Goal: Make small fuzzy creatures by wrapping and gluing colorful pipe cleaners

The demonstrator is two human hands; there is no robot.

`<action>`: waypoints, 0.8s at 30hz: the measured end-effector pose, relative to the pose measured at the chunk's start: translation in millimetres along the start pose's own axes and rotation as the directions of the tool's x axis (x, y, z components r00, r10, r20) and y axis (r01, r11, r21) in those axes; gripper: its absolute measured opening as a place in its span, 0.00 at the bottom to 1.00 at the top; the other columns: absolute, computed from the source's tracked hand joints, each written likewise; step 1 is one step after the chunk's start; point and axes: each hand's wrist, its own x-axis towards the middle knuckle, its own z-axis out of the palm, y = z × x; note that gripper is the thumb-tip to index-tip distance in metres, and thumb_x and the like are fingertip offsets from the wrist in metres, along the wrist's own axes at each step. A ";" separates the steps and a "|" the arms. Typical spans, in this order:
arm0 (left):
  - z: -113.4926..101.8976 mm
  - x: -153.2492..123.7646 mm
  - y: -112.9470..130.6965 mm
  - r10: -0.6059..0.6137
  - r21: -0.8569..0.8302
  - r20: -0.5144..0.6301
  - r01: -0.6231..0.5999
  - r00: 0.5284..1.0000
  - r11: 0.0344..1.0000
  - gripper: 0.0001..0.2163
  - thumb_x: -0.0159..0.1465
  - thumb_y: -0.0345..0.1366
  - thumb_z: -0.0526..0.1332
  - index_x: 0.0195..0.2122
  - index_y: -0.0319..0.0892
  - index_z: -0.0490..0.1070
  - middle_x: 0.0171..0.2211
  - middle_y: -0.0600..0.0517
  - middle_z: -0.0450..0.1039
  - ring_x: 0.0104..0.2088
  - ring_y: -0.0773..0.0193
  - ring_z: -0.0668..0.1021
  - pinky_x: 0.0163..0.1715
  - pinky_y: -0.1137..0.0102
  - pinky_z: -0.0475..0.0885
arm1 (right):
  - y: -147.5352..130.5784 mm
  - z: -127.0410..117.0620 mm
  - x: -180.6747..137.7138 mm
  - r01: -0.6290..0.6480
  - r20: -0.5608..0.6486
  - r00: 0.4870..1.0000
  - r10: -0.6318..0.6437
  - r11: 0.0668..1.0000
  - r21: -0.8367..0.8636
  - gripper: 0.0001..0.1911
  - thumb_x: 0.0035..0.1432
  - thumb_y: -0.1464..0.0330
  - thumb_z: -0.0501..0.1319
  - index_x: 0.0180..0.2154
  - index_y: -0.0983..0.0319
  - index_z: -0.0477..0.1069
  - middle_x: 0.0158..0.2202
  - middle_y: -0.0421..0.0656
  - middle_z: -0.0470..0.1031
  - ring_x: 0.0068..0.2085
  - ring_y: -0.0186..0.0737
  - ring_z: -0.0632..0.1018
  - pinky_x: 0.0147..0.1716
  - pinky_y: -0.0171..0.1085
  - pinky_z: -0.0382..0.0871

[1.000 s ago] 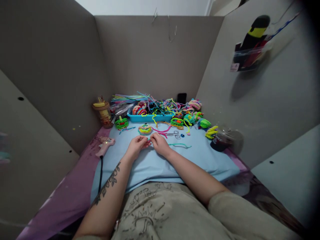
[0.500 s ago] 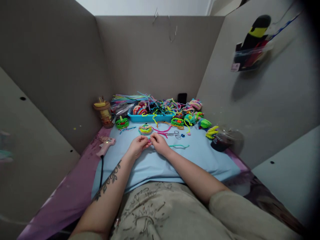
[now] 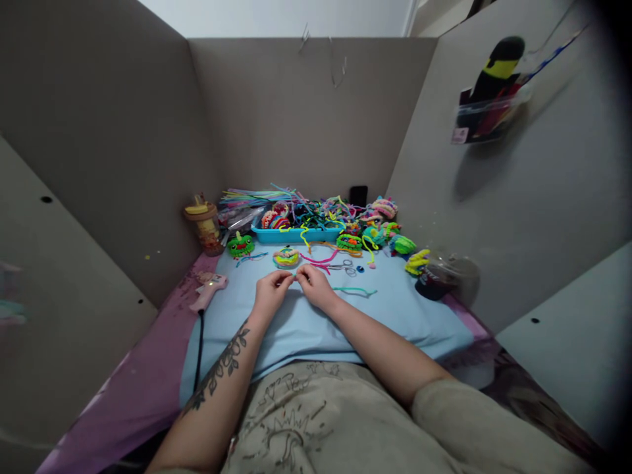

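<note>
My left hand [image 3: 270,292] and my right hand [image 3: 313,286] meet over the light blue mat [image 3: 306,322], fingertips pinched together on a thin teal pipe cleaner [image 3: 354,289] that trails off to the right across the mat. Both hands are closed in a pinch. Just beyond them lies a small coiled pipe-cleaner figure [image 3: 286,257] in yellow, pink and green. A pink pipe cleaner [image 3: 320,261] and small scissors [image 3: 344,266] lie behind my right hand.
A blue tray [image 3: 296,233] heaped with coloured pipe cleaners stands at the back. A green figure [image 3: 240,245], a lidded cup [image 3: 204,224] and a pink glue gun [image 3: 209,289] are on the left. More coiled figures [image 3: 417,261] and a dark cup [image 3: 437,280] sit right. Grey partition walls enclose the desk.
My hands have stayed together on the teal pipe cleaner, shifting only slightly. The view has tilted a little.
</note>
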 end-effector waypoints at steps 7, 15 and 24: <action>-0.8 -1.9 -4.8 0.116 0.130 0.013 -0.117 0.993 0.985 0.08 0.57 0.40 0.61 0.30 0.42 0.77 0.30 0.49 0.78 0.30 0.63 0.77 0.32 0.71 0.70 | 0.3 -3.2 -0.3 0.041 0.043 0.998 -0.039 0.997 -0.063 0.05 0.55 0.73 0.51 0.29 0.60 0.63 0.27 0.40 0.66 0.32 0.37 0.68 0.32 0.34 0.60; -2.3 -4.3 -5.8 0.224 0.244 0.114 -0.246 0.968 0.938 0.08 0.59 0.37 0.59 0.30 0.43 0.77 0.29 0.49 0.77 0.30 0.63 0.76 0.34 0.70 0.69 | 2.2 -6.4 0.2 0.040 0.083 0.996 -0.036 0.998 -0.056 0.06 0.53 0.75 0.52 0.27 0.60 0.64 0.26 0.39 0.67 0.30 0.36 0.68 0.31 0.34 0.60; -3.8 -0.6 -2.1 -0.004 0.064 0.058 0.000 0.998 0.998 0.10 0.57 0.38 0.58 0.27 0.40 0.75 0.20 0.54 0.73 0.22 0.68 0.71 0.24 0.75 0.64 | 0.9 -6.5 1.4 0.024 0.041 0.999 -0.025 1.000 0.017 0.06 0.56 0.71 0.53 0.31 0.61 0.69 0.29 0.40 0.71 0.32 0.36 0.71 0.32 0.33 0.62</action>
